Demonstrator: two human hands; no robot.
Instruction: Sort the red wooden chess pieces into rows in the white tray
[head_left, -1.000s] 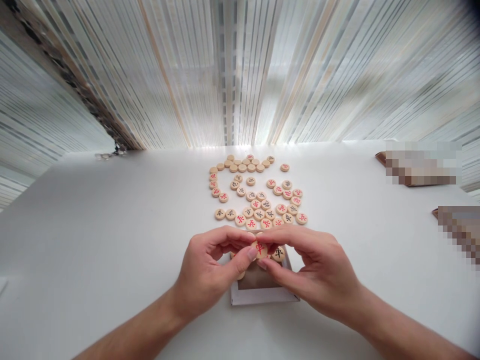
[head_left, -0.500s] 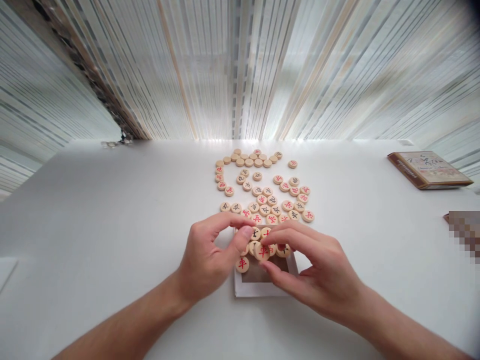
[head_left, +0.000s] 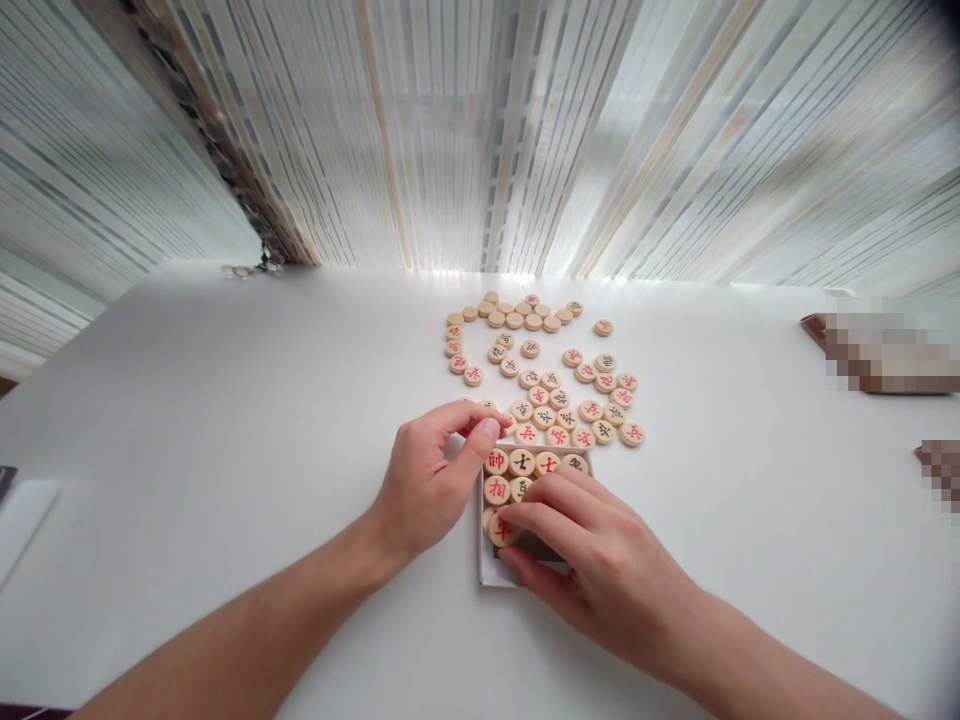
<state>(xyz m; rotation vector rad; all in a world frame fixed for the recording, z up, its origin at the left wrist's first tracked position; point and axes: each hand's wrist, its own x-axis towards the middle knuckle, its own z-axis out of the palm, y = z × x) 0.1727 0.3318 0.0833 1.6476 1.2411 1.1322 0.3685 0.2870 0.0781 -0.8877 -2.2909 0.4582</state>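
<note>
My right hand [head_left: 600, 545] is closed, pinching a round wooden Chinese chess piece [head_left: 503, 528] with a red character between thumb and fingers. This piece overlaps another at the left of the third row in a small white-edged box [head_left: 495, 572]. Two rows of pieces, among them a red-marked piece [head_left: 496, 489], lie face up inside; my right fingers cover part of the second row. My left hand [head_left: 435, 475] is at the box's upper left corner, its thumb and fingertips drawn together. Whether anything is between them is hidden.
Beyond the box many loose chess pieces [head_left: 544, 417] are spread on the white table [head_left: 300, 400], some showing blank faces [head_left: 514, 320]. A flat box [head_left: 870, 388], partly pixelated, lies at the far right. Striped curtains [head_left: 450, 150] hang behind the table.
My right hand has carried the red-marked piece left and down to the box's third row. The left hand has drawn up off the box's left side. The view has shifted slightly.
</note>
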